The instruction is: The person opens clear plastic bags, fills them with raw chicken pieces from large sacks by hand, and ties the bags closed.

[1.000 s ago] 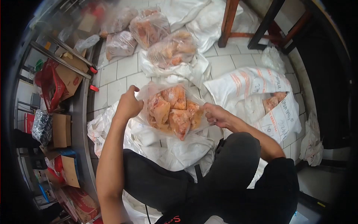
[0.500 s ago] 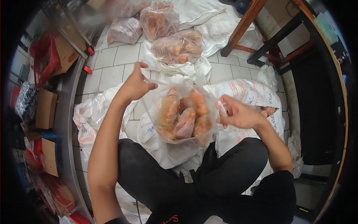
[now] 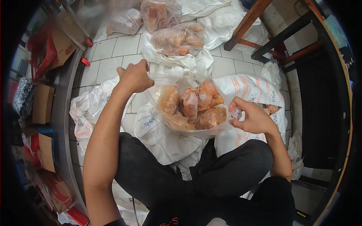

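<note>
The open, clear plastic bag of orange-pink meat pieces (image 3: 194,103) is held above rumpled white woven sacks (image 3: 166,139). Its rim is pinched at opposite sides by the left hand (image 3: 135,76) and right hand (image 3: 252,116), which are kept well apart.

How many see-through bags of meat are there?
4 for sure: the held bag, between left hand and right hand; the near bag on a white sack; the middle bag behind it; the left bag. Another may hide at the top edge.

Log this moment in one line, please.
left hand: grips bag | right hand: grips bag's opposite side | bag: meat pieces inside
</note>
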### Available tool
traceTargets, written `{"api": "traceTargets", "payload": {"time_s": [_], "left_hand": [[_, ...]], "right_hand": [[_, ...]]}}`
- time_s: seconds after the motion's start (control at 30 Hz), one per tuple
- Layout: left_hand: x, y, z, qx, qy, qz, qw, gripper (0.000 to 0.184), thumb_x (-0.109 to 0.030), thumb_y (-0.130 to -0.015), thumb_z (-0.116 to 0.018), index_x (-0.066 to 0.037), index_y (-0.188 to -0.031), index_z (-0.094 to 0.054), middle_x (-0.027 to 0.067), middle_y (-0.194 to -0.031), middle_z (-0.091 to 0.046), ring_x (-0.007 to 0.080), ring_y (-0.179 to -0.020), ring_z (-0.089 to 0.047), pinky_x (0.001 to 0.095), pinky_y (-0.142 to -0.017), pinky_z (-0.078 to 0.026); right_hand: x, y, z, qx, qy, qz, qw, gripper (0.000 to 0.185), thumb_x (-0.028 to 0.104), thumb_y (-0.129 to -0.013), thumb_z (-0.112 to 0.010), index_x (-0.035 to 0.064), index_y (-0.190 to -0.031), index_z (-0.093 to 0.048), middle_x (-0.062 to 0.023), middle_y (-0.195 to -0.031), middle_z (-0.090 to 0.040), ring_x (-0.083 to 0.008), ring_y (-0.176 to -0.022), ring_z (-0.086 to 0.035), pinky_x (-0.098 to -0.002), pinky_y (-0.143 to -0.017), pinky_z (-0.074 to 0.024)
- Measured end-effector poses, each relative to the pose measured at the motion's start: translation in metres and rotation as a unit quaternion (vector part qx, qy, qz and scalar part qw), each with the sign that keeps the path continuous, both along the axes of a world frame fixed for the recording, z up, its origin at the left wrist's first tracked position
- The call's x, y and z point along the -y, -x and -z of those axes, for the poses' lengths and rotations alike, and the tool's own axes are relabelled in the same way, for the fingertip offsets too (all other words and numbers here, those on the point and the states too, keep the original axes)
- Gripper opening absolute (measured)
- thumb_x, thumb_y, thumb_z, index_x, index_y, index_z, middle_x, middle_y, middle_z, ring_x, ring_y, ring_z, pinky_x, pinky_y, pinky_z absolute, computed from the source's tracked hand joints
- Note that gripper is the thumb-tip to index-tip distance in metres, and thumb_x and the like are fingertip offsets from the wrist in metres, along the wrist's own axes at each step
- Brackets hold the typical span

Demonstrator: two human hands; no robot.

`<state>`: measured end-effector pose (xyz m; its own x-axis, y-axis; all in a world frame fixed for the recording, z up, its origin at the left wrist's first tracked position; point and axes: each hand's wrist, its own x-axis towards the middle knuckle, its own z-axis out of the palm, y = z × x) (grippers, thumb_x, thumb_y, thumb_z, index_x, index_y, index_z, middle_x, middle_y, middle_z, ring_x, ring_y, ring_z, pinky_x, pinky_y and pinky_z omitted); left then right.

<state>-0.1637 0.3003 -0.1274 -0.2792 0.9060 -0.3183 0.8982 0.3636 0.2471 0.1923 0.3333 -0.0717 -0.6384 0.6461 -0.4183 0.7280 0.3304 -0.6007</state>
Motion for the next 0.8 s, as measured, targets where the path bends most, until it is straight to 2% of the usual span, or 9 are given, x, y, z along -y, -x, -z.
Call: {"api": "traceTargets", "payload": {"time_s": [0.03, 0.17, 0.23, 0.37, 0.43, 0.53, 0.67, 0.73, 0.8], "left_hand": [[0.0, 0.0, 0.002, -0.063, -0.034, 0.0, 0.997, 0.042, -0.027, -0.068, -0.071, -0.009, -0.104, -0.06, 0.012, -0.086, -0.066, 0.0284, -0.091, -0.063, 0.049, -0.086, -0.04], [-0.01, -0.002, 0.003, -0.087, 0.06, -0.003, 0.994, 0.038, -0.029, -0.071, -0.069, -0.005, -0.1, -0.065, 0.015, -0.094, -0.068, 0.032, -0.097, -0.062, 0.0507, -0.09, -0.039], [-0.011, -0.004, 0.004, 0.052, 0.013, -0.017, 0.998, 0.034, -0.031, -0.078, -0.064, -0.002, -0.095, -0.068, 0.0189, -0.099, -0.067, 0.0335, -0.098, -0.061, 0.0476, -0.091, -0.041], [-0.007, -0.018, -0.013, 0.058, -0.01, -0.004, 0.998, 0.037, -0.03, -0.084, -0.058, 0.003, -0.098, -0.067, 0.0205, -0.098, -0.067, 0.0306, -0.092, -0.062, 0.0402, -0.086, -0.045], [-0.009, -0.028, -0.022, 0.209, -0.029, 0.017, 0.977, 0.037, -0.029, -0.087, -0.056, 0.005, -0.097, -0.066, 0.018, -0.092, -0.068, 0.0252, -0.086, -0.062, 0.0337, -0.081, -0.047], [-0.019, -0.079, -0.045, 0.286, -0.046, 0.012, 0.957, 0.036, -0.028, -0.088, -0.057, 0.007, -0.094, -0.065, 0.014, -0.083, -0.065, 0.0207, -0.079, -0.058, 0.0347, -0.074, -0.045], [-0.008, -0.139, -0.087, 0.339, -0.056, 0.078, 0.936, 0.03, -0.024, -0.089, -0.059, 0.005, -0.081, -0.061, 0.0107, -0.078, -0.057, 0.0173, -0.071, -0.051, 0.0343, -0.065, -0.041], [-0.002, -0.159, -0.088, 0.35, -0.206, 0.204, 0.891, 0.033, -0.023, -0.087, -0.06, 0.005, -0.069, -0.058, 0.0171, -0.077, -0.055, 0.021, -0.069, -0.053, 0.038, -0.066, -0.043], [-0.003, -0.16, -0.092, 0.369, -0.193, 0.234, 0.878, 0.034, -0.024, -0.087, -0.062, 0.005, -0.069, -0.057, 0.0158, -0.079, -0.053, 0.0198, -0.071, -0.053, 0.0367, -0.067, -0.043]], "right_hand": [[0.001, -0.002, -0.001, -0.027, -0.011, -0.024, 0.999, 0.026, 0.012, -0.076, -0.065, 0.0057, -0.098, -0.051, -0.0118, -0.066, -0.057, -0.0268, -0.063, -0.059, -0.037, -0.061, -0.0447], [0.004, -0.008, 0.002, -0.055, -0.013, -0.083, 0.995, 0.021, 0.014, -0.076, -0.064, 0.0058, -0.09, -0.052, -0.0113, -0.066, -0.059, -0.03, -0.063, -0.06, -0.039, -0.062, -0.0453], [0.01, -0.006, 0.004, -0.018, -0.02, -0.129, 0.991, 0.018, 0.014, -0.075, -0.064, 0.0048, -0.087, -0.054, -0.0126, -0.067, -0.061, -0.0327, -0.066, -0.062, -0.04, -0.063, -0.0468], [0.026, -0.003, 0.002, -0.008, 0.054, -0.173, 0.983, 0.018, 0.012, -0.073, -0.066, 0.004, -0.082, -0.053, -0.0102, -0.064, -0.059, -0.0265, -0.062, -0.063, -0.0359, -0.059, -0.048], [0.038, 0.001, -0.002, -0.048, 0.059, -0.207, 0.975, 0.017, 0.011, -0.073, -0.065, 0.0037, -0.082, -0.052, -0.01, -0.066, -0.06, -0.0263, -0.064, -0.064, -0.0358, -0.059, -0.0483], [0.056, 0.018, -0.013, -0.071, 0.071, -0.225, 0.969, 0.017, 0.01, -0.074, -0.065, 0.0043, -0.081, -0.051, -0.009, -0.066, -0.059, -0.0256, -0.062, -0.062, -0.0361, -0.057, -0.0471], [0.069, 0.042, -0.014, -0.21, 0.049, -0.192, 0.957, 0.018, 0.008, -0.076, -0.065, 0.0056, -0.08, -0.047, -0.0074, -0.065, -0.055, -0.0249, -0.057, -0.057, -0.0375, -0.055, -0.0437], [0.071, 0.053, -0.012, -0.273, 0.05, -0.183, 0.943, 0.018, 0.008, -0.076, -0.064, 0.006, -0.079, -0.046, -0.007, -0.065, -0.054, -0.0245, -0.055, -0.055, -0.0375, -0.054, -0.0425], [0.064, 0.063, -0.016, -0.35, -0.008, -0.172, 0.921, 0.017, 0.007, -0.079, -0.063, 0.0056, -0.078, -0.046, -0.0068, -0.066, -0.054, -0.0231, -0.054, -0.055, -0.0363, -0.053, -0.0414]]}}
